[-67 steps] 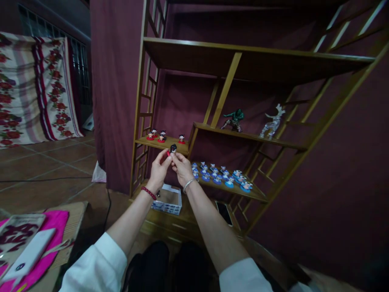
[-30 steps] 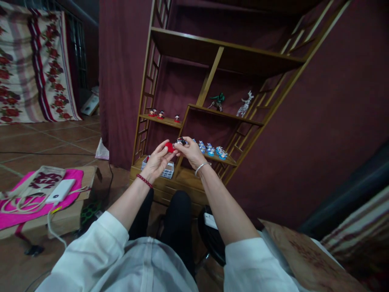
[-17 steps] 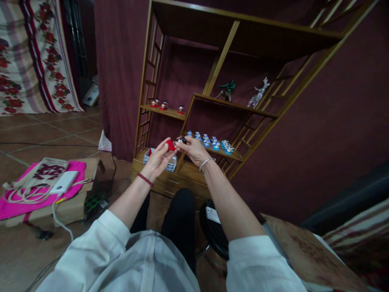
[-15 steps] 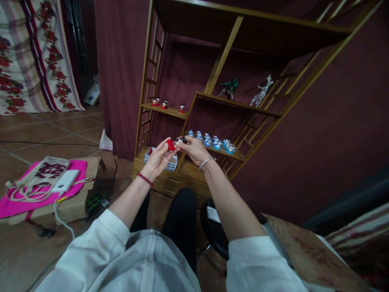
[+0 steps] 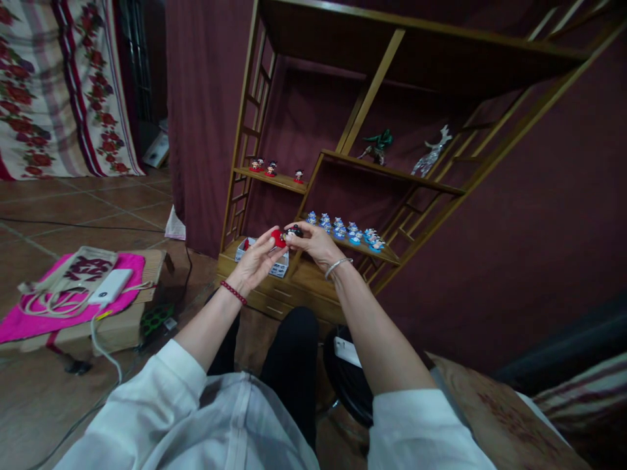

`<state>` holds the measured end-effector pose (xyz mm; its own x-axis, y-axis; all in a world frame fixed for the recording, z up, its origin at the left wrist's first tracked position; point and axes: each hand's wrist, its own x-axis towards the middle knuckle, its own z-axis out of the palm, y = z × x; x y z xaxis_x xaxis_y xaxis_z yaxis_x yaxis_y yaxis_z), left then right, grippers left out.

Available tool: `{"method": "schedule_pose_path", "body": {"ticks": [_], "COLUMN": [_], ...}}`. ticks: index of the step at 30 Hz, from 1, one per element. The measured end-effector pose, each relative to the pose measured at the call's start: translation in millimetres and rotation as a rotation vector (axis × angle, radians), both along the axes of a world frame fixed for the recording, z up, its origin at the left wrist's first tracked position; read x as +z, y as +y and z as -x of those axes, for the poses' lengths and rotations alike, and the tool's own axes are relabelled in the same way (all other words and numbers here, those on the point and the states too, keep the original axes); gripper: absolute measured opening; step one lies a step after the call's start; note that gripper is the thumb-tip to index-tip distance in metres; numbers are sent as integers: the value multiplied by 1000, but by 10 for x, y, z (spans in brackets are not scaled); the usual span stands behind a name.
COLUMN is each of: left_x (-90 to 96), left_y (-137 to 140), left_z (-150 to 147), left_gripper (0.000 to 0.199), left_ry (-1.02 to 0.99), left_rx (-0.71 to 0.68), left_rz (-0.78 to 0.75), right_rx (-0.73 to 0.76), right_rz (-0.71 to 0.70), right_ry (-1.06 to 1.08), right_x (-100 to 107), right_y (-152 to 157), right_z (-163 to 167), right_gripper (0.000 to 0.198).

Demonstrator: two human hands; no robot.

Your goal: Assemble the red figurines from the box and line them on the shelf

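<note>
Between my two hands lies a small toy figurine [image 5: 294,231] with a black-haired head and a round red base. My left hand [image 5: 257,258] pinches the red base. The head end is gripped by the fingers of my right hand [image 5: 318,242]. The figurine is tipped on its side, and my fingers cover part of its body. Beyond my left hand, a white box [image 5: 279,268] sits low in the wooden display shelf [image 5: 274,287], with something red inside. Similar red-based figurines [image 5: 271,168] stand on the small left shelf.
Blue figurines [image 5: 339,228] stand in rows on the lower right shelf. Above them are a green figure [image 5: 379,145] and a silver deer [image 5: 431,154]. At left, a power bank [image 5: 110,287] and a cloth bag lie on pink cloth. A black stool [image 5: 337,375] holding a white phone stands by my right knee.
The whole view has shifted slightly, so the shelf appears a little farther right. Both hands keep their hold on the figurine, with only slight shifts of the fingers.
</note>
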<state>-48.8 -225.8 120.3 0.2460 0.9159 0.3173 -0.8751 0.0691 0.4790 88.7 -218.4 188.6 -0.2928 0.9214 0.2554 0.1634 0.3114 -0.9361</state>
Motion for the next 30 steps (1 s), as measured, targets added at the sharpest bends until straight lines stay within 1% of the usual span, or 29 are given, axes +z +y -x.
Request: {"method": "schedule_pose_path", "body": {"ticks": [4,8,16,20,24,27,30], "left_x": [7,26,-24,-49,-68,-73,-66], "left_y": [-7,-27,-6,3,15,23,24], "left_z": [-14,-34,-58,-75,-99,-107,-104], "left_gripper": [28,18,13,14,15,14,14], "left_ry": [13,26,6,35,38,24,13], "left_rx": [-9,14,-4,-18,-19,-26,-39], "left_rz": [-6,33,33,50,62,58,58], "right_rx": [17,30,53,27,-8,-12,26], "right_rz": [-21,-44,-217,-328,-402,-418,-368], "right_ry": [-75,-154,-386,-519,-632,-658,-583], "right_x": [88,163,178,201,244,258,237], "right_y": [-34,-43,55,55,10,-10,1], "right_z": [-24,-40,-113,-113,-88,-80,-93], "right_gripper": [36,34,28,24,21,21,23]}}
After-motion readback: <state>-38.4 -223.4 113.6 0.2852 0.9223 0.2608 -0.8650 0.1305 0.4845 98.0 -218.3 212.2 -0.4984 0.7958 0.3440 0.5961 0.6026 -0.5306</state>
